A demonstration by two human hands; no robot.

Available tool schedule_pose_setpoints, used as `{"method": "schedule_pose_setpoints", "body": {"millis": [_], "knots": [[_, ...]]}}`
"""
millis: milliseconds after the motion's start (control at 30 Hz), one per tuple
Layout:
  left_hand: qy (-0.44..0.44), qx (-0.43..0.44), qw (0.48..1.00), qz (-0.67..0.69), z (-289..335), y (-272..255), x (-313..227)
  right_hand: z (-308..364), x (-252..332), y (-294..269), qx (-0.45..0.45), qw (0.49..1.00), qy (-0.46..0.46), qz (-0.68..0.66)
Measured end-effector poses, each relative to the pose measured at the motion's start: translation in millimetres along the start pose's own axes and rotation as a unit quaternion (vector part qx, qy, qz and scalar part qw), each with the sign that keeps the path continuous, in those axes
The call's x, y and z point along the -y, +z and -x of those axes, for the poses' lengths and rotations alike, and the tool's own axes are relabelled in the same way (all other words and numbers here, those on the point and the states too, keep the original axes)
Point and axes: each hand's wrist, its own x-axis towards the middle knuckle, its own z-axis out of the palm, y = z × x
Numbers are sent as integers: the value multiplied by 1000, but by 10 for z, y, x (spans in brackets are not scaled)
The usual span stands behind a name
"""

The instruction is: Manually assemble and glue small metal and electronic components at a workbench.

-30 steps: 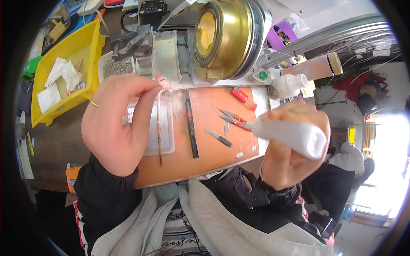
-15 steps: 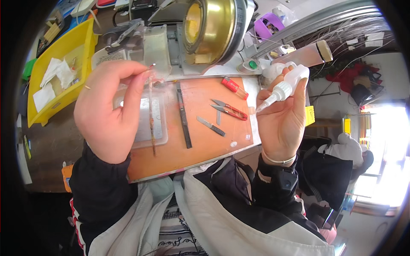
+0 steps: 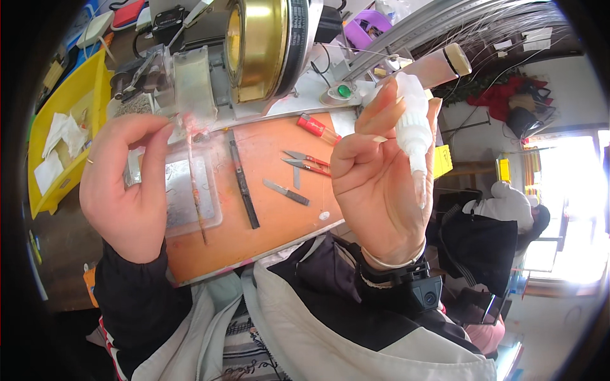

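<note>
My right hand [image 3: 375, 181] is raised at the right, palm up. It grips a white squeeze bottle [image 3: 413, 120] whose tapered nozzle points down toward the wrist. My left hand [image 3: 124, 190] hangs over the left side of an orange-brown work board [image 3: 222, 247], thumb and forefinger pinched together. Whatever lies in that pinch is too small to make out. Beside the left fingertips a thin stained stick [image 3: 196, 190] leans across a clear plastic box [image 3: 213, 206]. Farther right on the board are a black bar [image 3: 243, 184], a cutter blade [image 3: 286, 192], red-handled snips [image 3: 311, 165] and a red lighter [image 3: 311, 124].
Behind the board stands a machine with a large brass-coloured drum [image 3: 260, 51]. A yellow tray [image 3: 41, 200] with white tissues sits at the left. At the back are a clear container with a beige lid [image 3: 426, 71], a purple bin [image 3: 352, 30] and a metal rail [image 3: 406, 41].
My right hand has turned and come nearer, tipping the bottle from sideways to nozzle-down. The left hand stays pinched. The view has shifted right, so the bench things sit farther left.
</note>
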Motion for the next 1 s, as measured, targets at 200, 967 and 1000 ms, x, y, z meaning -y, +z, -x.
{"method": "schedule_pose_setpoints", "body": {"millis": [200,967,1000], "knots": [[-13,2,1000,10,-5,4,-17,18,32,-15,51,998,23,-11],[71,42,997,3,-120,-87,0,259,27,-313,41,987,-87,129],[93,38,995,-8,-118,-80,6,276,39,-348,52,980,-107,159]]}}
